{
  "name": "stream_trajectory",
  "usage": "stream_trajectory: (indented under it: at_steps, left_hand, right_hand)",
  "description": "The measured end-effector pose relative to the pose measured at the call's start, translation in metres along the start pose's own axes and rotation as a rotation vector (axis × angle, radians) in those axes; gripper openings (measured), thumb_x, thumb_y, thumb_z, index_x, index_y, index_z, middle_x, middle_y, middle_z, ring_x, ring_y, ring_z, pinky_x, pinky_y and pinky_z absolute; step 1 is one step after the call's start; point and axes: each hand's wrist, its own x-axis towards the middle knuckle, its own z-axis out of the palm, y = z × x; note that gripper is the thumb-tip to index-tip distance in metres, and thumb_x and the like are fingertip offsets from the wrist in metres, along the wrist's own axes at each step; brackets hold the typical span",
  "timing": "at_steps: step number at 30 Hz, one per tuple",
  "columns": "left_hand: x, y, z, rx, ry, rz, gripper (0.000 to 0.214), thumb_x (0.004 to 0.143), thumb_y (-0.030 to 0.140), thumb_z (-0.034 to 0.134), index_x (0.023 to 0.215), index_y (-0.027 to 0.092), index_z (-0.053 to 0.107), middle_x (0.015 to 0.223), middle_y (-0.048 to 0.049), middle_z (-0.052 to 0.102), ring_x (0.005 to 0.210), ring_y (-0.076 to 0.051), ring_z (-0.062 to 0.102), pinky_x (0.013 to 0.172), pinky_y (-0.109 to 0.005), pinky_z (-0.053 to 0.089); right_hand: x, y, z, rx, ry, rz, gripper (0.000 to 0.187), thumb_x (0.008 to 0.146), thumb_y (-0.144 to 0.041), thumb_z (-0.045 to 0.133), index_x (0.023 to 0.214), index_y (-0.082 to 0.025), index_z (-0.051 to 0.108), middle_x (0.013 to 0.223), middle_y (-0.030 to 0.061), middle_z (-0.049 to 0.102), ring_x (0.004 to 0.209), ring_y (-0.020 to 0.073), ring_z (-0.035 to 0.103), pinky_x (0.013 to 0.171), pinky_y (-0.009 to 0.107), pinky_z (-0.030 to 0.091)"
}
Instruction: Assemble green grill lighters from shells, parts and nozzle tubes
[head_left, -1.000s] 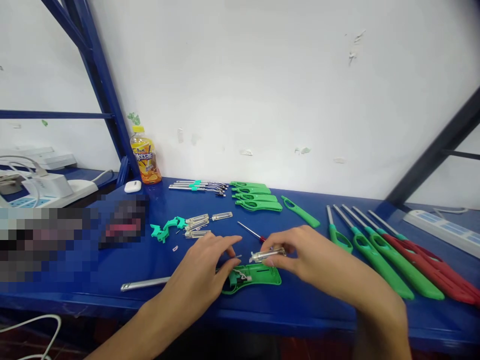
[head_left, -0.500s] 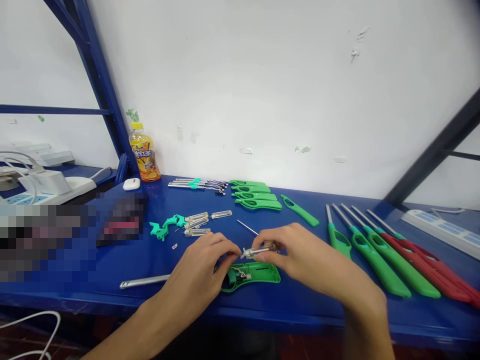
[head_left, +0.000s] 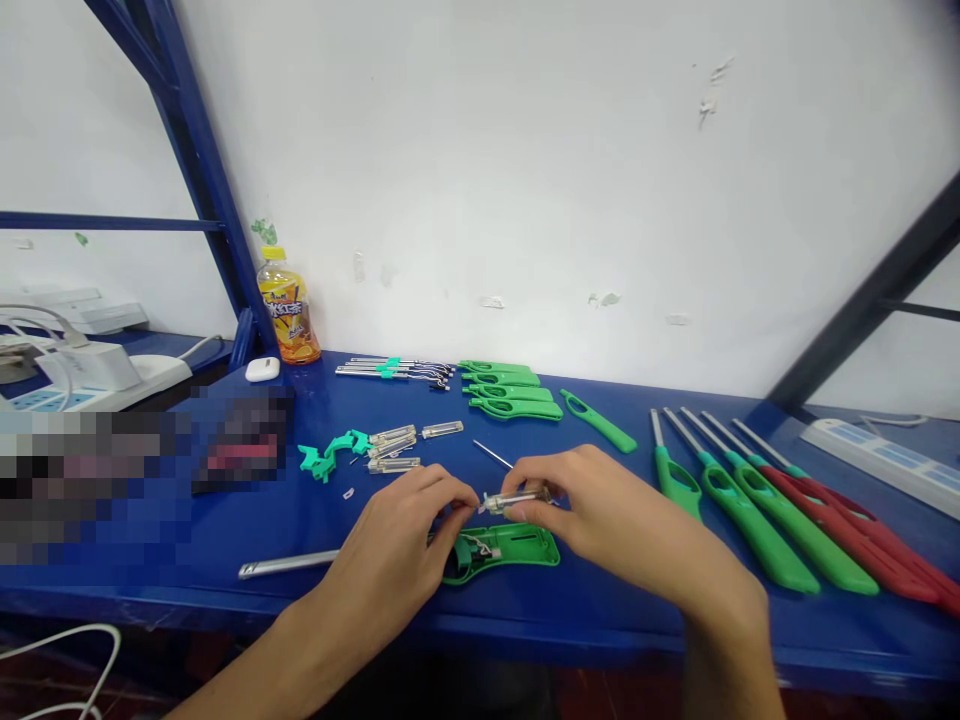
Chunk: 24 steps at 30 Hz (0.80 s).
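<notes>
My right hand [head_left: 585, 500] grips a clear lighter fuel tank [head_left: 510, 502] between thumb and fingers, above the bench. At the tank's left end, my left hand [head_left: 412, 520] pinches a tiny pale piece [head_left: 481, 508], too small to make out fully. Below both hands lies an open green lighter handle half [head_left: 525, 545] with wires and a dark part inside. Its metal tube [head_left: 289, 565] sticks out to the left, and my left hand hides the join. Beyond my right fingers lies a thin screwdriver-like rod [head_left: 493, 453], partly hidden.
Behind my hands lie several clear tanks [head_left: 394, 440], teal plastic pieces [head_left: 330, 455], metal tubes with wires [head_left: 375, 370] and green handle halves [head_left: 517, 390]. Green lighters [head_left: 772, 530] and red lighters [head_left: 862, 530] lie at right. A drink bottle [head_left: 289, 310] stands near the wall.
Both hands stay nearly in place, with the tank still held at the left fingertips. The tank seems turned slightly; nothing has been put down.
</notes>
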Motion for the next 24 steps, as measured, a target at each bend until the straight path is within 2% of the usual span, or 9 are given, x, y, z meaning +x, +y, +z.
stream_trajectory:
  at_steps: [8, 16, 24]
  left_hand:
    - [0.0012, -0.0028, 0.0026, 0.046, 0.092, 0.030, 0.016, 0.101, 0.010, 0.060, 0.098, 0.022, 0.070, 0.094, 0.0002, 0.070, 0.086, -0.020, 0.065, 0.076, -0.032, 0.047]
    - [0.0015, -0.0045, 0.0006, 0.039, 0.078, 0.058, 0.017, 0.103, 0.009, 0.059, 0.097, 0.022, 0.069, 0.096, 0.0000, 0.070, 0.090, -0.021, 0.064, 0.080, -0.034, 0.047]
    - [0.0012, -0.0061, 0.0013, 0.008, 0.082, 0.086, 0.017, 0.104, 0.009, 0.058, 0.097, 0.022, 0.067, 0.097, 0.0006, 0.070, 0.091, -0.020, 0.064, 0.081, -0.032, 0.048]
  right_hand:
    - [0.0000, -0.0046, 0.0003, -0.011, -0.023, 0.014, 0.012, 0.105, -0.028, 0.067, 0.105, -0.032, 0.079, 0.091, -0.0066, 0.080, 0.084, 0.0173, 0.067, 0.073, 0.031, 0.040]
    - [0.0028, -0.0040, 0.0034, -0.042, -0.047, 0.032, 0.013, 0.106, -0.031, 0.065, 0.109, -0.032, 0.078, 0.094, -0.0035, 0.079, 0.078, 0.0174, 0.065, 0.071, 0.032, 0.038]
    - [0.0028, -0.0041, 0.0050, -0.054, -0.061, 0.040, 0.012, 0.105, -0.025, 0.065, 0.107, -0.032, 0.074, 0.089, -0.0054, 0.076, 0.078, 0.0167, 0.062, 0.070, 0.031, 0.034]
